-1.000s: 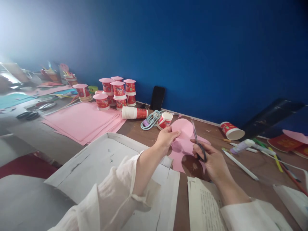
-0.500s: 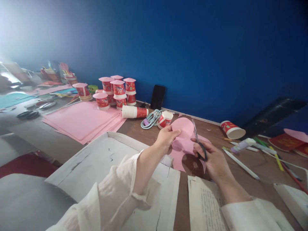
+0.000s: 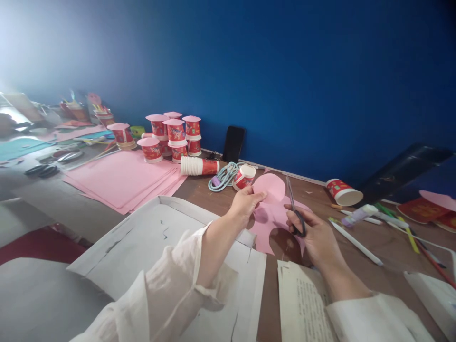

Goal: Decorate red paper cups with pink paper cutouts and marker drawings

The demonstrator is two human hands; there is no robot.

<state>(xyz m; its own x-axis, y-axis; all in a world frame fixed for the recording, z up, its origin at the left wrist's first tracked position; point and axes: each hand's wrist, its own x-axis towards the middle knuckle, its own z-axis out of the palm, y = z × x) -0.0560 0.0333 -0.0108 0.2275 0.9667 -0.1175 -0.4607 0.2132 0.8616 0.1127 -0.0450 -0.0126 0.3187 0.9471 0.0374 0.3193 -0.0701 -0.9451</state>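
Between thumb and fingers my left hand (image 3: 245,205) pinches a round pink paper disc (image 3: 270,186) by its lower left edge. My right hand (image 3: 313,232) is closed on the black handles of a pair of scissors (image 3: 290,192), whose blades point up just right of the disc. Under both hands lies a pink sheet (image 3: 263,232) with a round hole cut in it. A red and white paper cup (image 3: 244,177) stands behind my left hand.
Capped red cups (image 3: 176,133) are stacked at the back left, beside pink sheets (image 3: 121,178). A phone (image 3: 233,144) leans on the blue wall. A white board (image 3: 142,237) lies left, a printed booklet (image 3: 306,304) in front, pens (image 3: 356,242) and a tipped cup (image 3: 344,192) right.
The disc has shifted slightly left, and a small gap now shows between it and the scissors blades. Both hands keep their holds.
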